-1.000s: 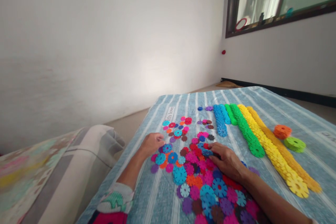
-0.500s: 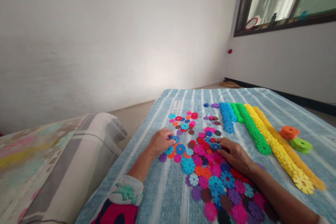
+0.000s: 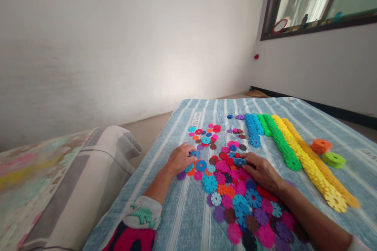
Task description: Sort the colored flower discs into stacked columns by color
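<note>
Colourful notched plastic snowflake discs (image 3: 235,200) lie in a loose pile on a striped cloth. At the pile's left side my left hand (image 3: 180,159) has its thumb and fingers closed on a blue disc (image 3: 194,154). Over the upper right of the pile, my right hand (image 3: 262,168) pinches another blue disc (image 3: 240,162) between thumb and fingers. Its forearm crosses above the pile's right edge and hides some discs. More blue discs, such as a large one (image 3: 209,183), lie between and below the hands.
Sorted rows stand to the right: blue (image 3: 252,131), green (image 3: 281,141), yellow (image 3: 306,160) and darker yellow (image 3: 324,168). Orange (image 3: 321,146) and lime (image 3: 333,159) stacks lie beyond them. Small scattered discs (image 3: 206,140) sit farther back. A folded blanket (image 3: 97,172) is at the left.
The whole view has shifted very slightly. Both hands stay in nearly the same place among the discs, their grips unchanged.
</note>
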### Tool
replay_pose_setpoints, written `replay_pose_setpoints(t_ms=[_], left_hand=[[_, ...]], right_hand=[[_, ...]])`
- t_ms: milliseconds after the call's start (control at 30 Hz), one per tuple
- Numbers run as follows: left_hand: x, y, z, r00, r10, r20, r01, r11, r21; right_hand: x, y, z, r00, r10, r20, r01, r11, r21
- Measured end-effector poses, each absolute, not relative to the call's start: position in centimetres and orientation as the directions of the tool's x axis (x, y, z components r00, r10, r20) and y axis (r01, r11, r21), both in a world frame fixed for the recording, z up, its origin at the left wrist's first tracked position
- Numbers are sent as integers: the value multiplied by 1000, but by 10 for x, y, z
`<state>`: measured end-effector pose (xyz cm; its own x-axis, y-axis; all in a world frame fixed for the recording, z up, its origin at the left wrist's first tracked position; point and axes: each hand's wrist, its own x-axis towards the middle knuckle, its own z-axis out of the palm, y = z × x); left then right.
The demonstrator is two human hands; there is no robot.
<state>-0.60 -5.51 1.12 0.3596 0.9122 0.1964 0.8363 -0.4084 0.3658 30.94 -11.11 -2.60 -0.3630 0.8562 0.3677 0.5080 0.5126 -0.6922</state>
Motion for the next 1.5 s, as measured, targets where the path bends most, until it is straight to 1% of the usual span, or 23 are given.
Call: replay_pose_setpoints(t_ms=[100, 167, 267, 300, 400, 467, 533, 733, 933, 1200, 1500], left_hand=[[-5, -56, 12, 345, 914, 215, 844, -402, 355], [-2, -58, 14, 329, 908, 260, 851, -405, 336], [9, -65, 21, 365, 883, 295, 823, -454, 341], [13, -68, 23, 401, 874, 276, 801, -481, 357], [30, -77, 26, 534, 830, 160, 741, -551, 384], [40, -82, 24, 589, 802, 95, 733, -580, 356], [46, -84, 22, 603, 795, 67, 739, -589, 326], [49, -83, 19, 607, 791, 76, 731, -594, 335], [49, -78, 16, 610, 778, 152, 694, -617, 370], [49, -75, 14, 478, 842, 249, 728, -539, 424], [50, -75, 16, 425, 853, 303, 720, -521, 459]], right_hand=[[309, -111, -26, -359, 855, 375, 514, 517, -685], [309, -111, -26, -356, 853, 381, 520, 520, -677], [308, -110, -25, -358, 848, 391, 520, 529, -671], [308, -110, -25, -358, 846, 396, 517, 533, -670], [309, -109, -25, -357, 843, 403, 514, 537, -668], [309, -109, -24, -357, 840, 408, 518, 542, -662], [310, -109, -24, -358, 836, 417, 517, 549, -657], [309, -108, -22, -343, 836, 429, 516, 549, -657], [310, -106, -23, -332, 836, 436, 550, 548, -630], [312, -104, -26, -217, 857, 468, 661, 482, -576], [316, -100, -31, -199, 851, 487, 709, 468, -528]])
